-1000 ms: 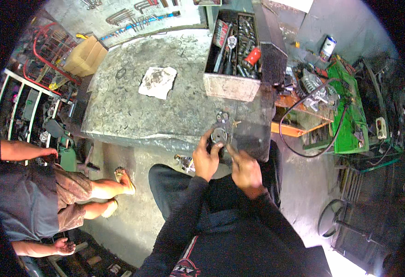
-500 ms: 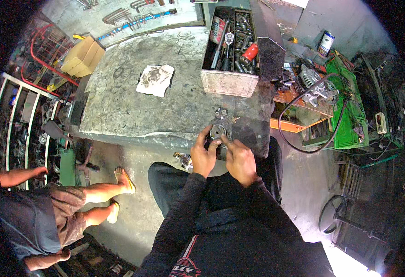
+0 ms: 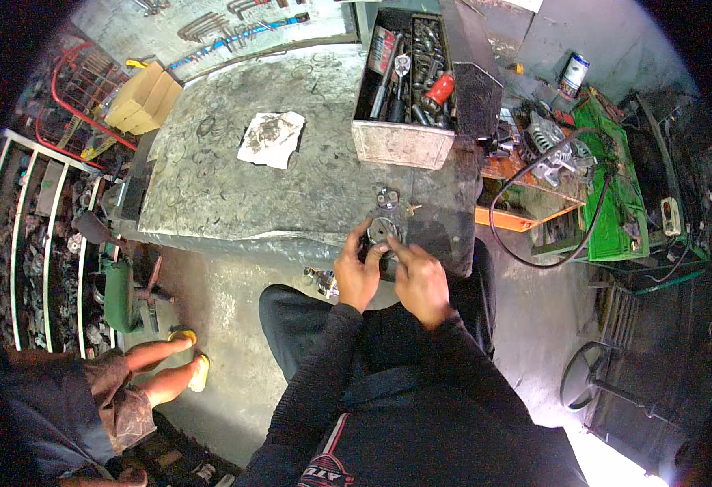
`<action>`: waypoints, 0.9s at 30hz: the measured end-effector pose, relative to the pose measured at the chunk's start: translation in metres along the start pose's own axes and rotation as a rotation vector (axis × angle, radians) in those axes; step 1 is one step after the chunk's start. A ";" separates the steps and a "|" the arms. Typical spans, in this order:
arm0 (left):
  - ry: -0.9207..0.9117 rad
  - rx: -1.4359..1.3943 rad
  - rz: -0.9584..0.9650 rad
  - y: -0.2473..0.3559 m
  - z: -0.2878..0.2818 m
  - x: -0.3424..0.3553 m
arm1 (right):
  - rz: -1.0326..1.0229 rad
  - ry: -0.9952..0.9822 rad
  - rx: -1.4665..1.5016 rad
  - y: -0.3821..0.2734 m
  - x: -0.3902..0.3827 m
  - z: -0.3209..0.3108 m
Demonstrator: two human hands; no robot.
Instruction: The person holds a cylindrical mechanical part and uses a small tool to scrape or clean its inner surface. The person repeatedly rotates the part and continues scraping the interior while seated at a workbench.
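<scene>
At the near edge of the worktop, a small round metal part (image 3: 381,230) with a hole in its middle sits between my fingers. My left hand (image 3: 358,274) is closed around its left side, thumb and forefinger gripping the rim. On the other side, my right hand (image 3: 423,288) has its fingers bent in, and its forefinger reaches the part's right edge; its other fingers are slightly blurred and curled under. Just beyond lie a small dark fitting (image 3: 388,197) with two round studs and a tiny brass-coloured piece (image 3: 414,209).
A metal box (image 3: 405,144) of sockets and ratchets stands beyond my hands. A stained white cloth (image 3: 271,140) lies on the grey worktop (image 3: 202,187). At right are an alternator (image 3: 547,146) and a black hose (image 3: 492,215). Another person's legs (image 3: 169,381) show at lower left.
At left, the other person has shifted toward the lower left, and their feet have moved back from the worktop. My hands stay almost in place around the round part.
</scene>
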State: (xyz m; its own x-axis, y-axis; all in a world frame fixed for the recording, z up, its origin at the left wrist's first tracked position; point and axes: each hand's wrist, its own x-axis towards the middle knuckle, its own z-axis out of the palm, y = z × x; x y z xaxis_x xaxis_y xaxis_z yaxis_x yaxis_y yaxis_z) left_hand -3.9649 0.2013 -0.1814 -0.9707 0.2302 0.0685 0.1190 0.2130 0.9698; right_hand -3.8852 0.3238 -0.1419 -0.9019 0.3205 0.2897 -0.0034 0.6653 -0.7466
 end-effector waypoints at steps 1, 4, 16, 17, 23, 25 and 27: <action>0.010 0.007 0.019 -0.002 -0.001 0.001 | 0.009 -0.021 0.000 -0.001 -0.001 -0.001; 0.058 -0.004 0.125 -0.007 0.003 -0.002 | -0.002 -0.027 0.060 -0.004 -0.028 -0.018; -0.015 0.020 -0.002 0.012 0.004 0.003 | -0.003 0.026 0.048 -0.002 -0.010 -0.011; -0.010 0.003 -0.002 0.007 0.000 0.001 | -0.022 0.024 0.038 -0.005 0.003 -0.006; 0.030 0.140 0.076 0.000 0.000 -0.003 | 0.020 -0.021 0.035 -0.007 -0.031 -0.019; -0.007 0.018 0.024 -0.002 -0.001 0.002 | -0.001 -0.016 0.013 -0.003 -0.003 -0.006; -0.036 -0.030 -0.021 -0.001 -0.003 0.002 | 0.000 -0.012 0.050 -0.002 0.000 -0.004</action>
State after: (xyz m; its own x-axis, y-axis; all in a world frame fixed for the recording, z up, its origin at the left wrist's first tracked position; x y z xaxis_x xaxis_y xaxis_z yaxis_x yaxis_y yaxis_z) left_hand -3.9678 0.1987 -0.1813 -0.9647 0.2604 0.0399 0.0915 0.1893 0.9776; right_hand -3.8837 0.3247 -0.1379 -0.9071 0.3123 0.2823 -0.0243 0.6306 -0.7757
